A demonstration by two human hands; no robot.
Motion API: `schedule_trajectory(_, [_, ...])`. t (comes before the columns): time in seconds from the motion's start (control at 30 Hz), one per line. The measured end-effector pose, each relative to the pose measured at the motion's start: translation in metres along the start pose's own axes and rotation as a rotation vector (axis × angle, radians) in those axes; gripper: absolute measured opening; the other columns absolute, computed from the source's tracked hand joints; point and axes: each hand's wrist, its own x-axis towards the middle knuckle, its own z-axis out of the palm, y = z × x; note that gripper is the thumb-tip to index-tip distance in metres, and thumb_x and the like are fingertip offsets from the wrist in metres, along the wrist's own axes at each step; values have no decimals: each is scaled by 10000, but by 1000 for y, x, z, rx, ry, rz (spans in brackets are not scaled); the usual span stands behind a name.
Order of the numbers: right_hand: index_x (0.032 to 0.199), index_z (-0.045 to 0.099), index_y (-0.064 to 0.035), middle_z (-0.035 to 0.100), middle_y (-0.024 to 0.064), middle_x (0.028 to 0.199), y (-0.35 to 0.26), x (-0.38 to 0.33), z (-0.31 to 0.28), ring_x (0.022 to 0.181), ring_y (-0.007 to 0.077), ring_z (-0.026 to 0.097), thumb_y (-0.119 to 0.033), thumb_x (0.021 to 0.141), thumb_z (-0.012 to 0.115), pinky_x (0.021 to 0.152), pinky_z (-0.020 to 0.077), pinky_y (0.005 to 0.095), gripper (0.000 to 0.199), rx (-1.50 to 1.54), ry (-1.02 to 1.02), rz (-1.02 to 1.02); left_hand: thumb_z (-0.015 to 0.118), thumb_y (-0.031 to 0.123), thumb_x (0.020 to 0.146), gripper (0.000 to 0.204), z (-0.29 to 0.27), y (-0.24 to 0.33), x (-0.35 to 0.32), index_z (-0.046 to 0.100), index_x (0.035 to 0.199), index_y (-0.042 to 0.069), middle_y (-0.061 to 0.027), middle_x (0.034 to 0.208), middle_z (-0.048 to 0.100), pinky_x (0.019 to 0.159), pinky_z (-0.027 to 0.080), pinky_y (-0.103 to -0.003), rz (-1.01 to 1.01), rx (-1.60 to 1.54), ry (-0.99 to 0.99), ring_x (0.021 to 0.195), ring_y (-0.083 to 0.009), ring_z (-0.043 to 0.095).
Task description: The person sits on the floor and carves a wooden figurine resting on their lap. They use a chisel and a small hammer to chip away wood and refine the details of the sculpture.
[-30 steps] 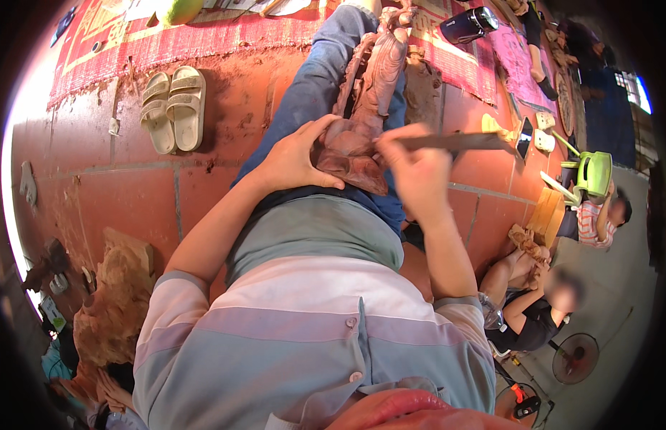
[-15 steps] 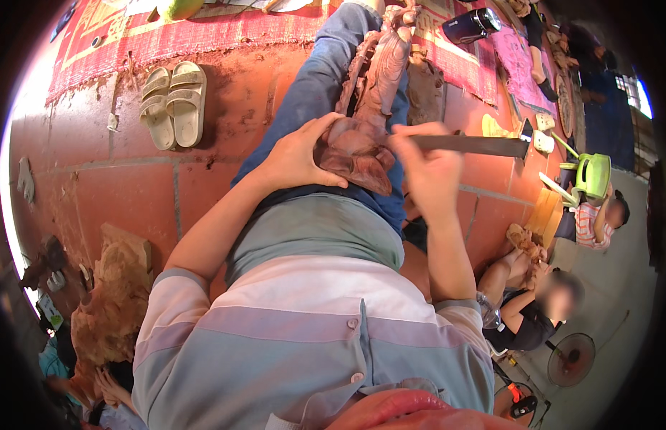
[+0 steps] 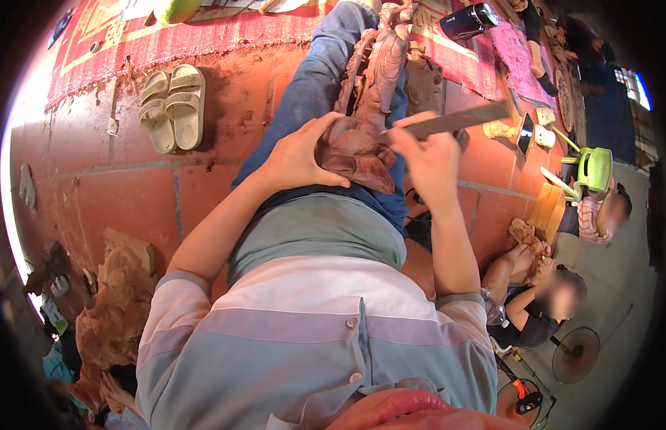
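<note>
**Head view: a carved wooden figure on your lap, one hand bracing, one hand filing**

Head camera looks down your striped shirt to your lap, where a reddish-brown wood carving (image 3: 369, 107) lies lengthwise along your blue-jeaned leg (image 3: 315, 79). Its surface is knobbly and deeply cut, with rounded folds at the near end and thinner, pierced shapes toward the far end by your knee. The wood looks matt and unpolished.

Your left hand (image 3: 297, 154) is spread over the near end of the carving, palm on its left flank, thumb lying across the lower edge, fingers curved over the top. Your right hand (image 3: 429, 154) sits just to the right of the carving, closed tight around a long, flat metal file (image 3: 447, 122). The file is grey and straight-edged; its near tip touches the carving's right side, and its far end points away to the right over the floor. The two hands are near each other, with the near end of the carving between them.

Around you, the floor (image 3: 96, 208) is of red tiles dusted with wood powder. A pair of pale sandals (image 3: 171, 107) rests on it well to your left, beside a red woven mat (image 3: 132, 43). A rough, unfinished wood block (image 3: 118, 301) stands by your left elbow. Other people sit low on your right.
</note>
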Motion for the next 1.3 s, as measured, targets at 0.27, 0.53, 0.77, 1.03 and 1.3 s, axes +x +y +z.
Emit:
schedule_trajectory(0.27, [860, 665, -50, 679, 52, 775, -11, -15, 12, 711, 131, 649, -115, 832, 719, 639, 501, 295, 89, -149, -88, -136, 933, 382, 499, 1138, 7, -10, 0, 367, 1453, 126, -153, 1273, 553, 841, 488, -365, 84, 32, 80, 939, -271, 593])
schedule_trajectory(0.53, [833, 638, -32, 654, 75, 785, -1, -17, 18, 693, 177, 643, -86, 802, 722, 640, 493, 302, 104, -116, -150, -349, 934, 369, 499, 1129, 6, -14, 1, 373, 1450, 136, -122, 1213, 570, 779, 485, -346, 84, -9, 81, 839, -236, 577])
schedule_trajectory(0.77, [830, 659, -26, 669, 59, 749, -14, -7, -2, 699, 112, 630, -93, 795, 738, 635, 491, 288, 108, -65, -74, -93, 939, 337, 504, 1118, 4, -12, 1, 373, 1448, 139, -117, 1183, 577, 758, 488, -332, 90, -2, 81, 821, -217, 575])
schedule_trajectory(1.03, [837, 657, -17, 663, 37, 751, -8, -1, -17, 686, 84, 604, -49, 827, 712, 611, 483, 251, 64, 75, 6, -58, 940, 314, 503, 1119, 3, -13, 1, 371, 1449, 131, -110, 1105, 569, 724, 480, -327, 67, -28, 59, 784, -203, 546])
schedule_trajectory(1.3, [862, 668, 11, 696, 73, 837, 10, -1, -25, 755, 84, 618, -2, 831, 694, 683, 487, 235, 42, 120, -41, 20, 942, 293, 502, 1128, 3, -13, 1, 366, 1459, 138, -95, 1094, 560, 720, 475, -317, 61, -44, 45, 787, -195, 541])
